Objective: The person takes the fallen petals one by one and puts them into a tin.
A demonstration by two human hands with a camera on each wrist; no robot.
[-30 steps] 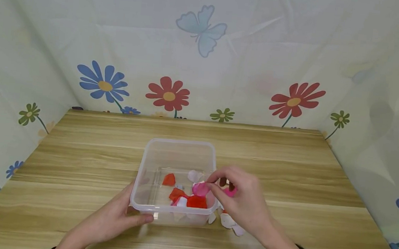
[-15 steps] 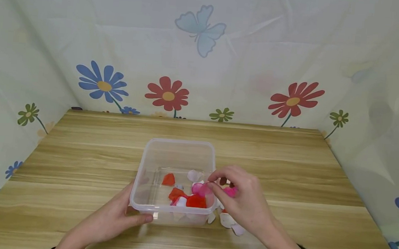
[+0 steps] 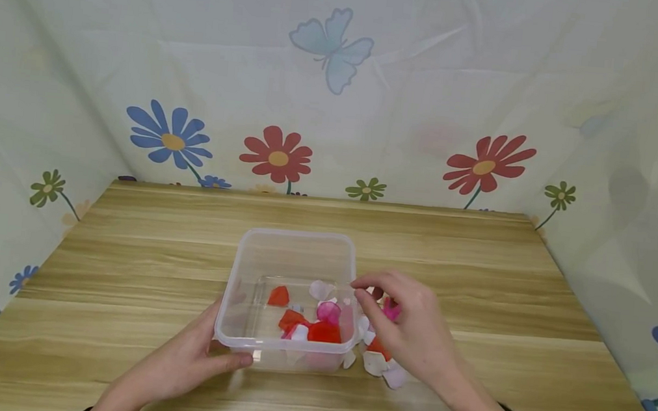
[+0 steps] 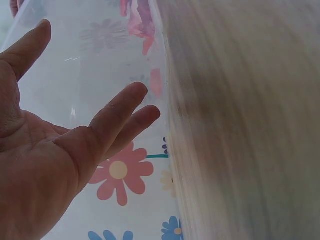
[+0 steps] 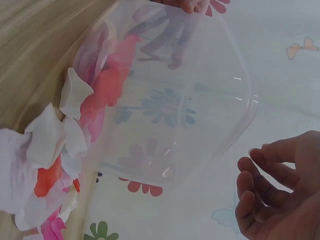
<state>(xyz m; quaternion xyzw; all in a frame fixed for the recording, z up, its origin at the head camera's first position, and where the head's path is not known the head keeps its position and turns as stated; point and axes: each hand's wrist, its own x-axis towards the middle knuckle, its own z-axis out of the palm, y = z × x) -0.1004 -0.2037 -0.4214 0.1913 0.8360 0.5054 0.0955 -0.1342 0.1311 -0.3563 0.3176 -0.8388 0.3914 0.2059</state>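
A clear plastic box (image 3: pixel 295 255) stands upright on the table, with red, pink and white fabric petals (image 3: pixel 325 332) in it. My left hand (image 3: pixel 189 356) rests against its near left corner, thumb along the front wall. In the left wrist view, this hand's fingers (image 4: pixel 117 112) are spread and fairly straight beside the clear wall. My right hand (image 3: pixel 404 320) hovers at the box's right rim, with nothing visible between its fingers. Thumb and index tips come close together while the other fingers (image 5: pixel 247 197) bend loosely. Below this hand lies a loose pile of petals (image 3: pixel 376 363), partly hidden by it.
The pile of petals lies on the wooden table (image 3: pixel 143 248), close against the box's right side. A white cloth (image 3: pixel 214 45) printed with flowers and a butterfly encloses the table at the back and both sides.
My right hand has let go of a pink petal, which lies in the box, and has drawn back slightly right to the rim. The left hand and the box have stayed in place.
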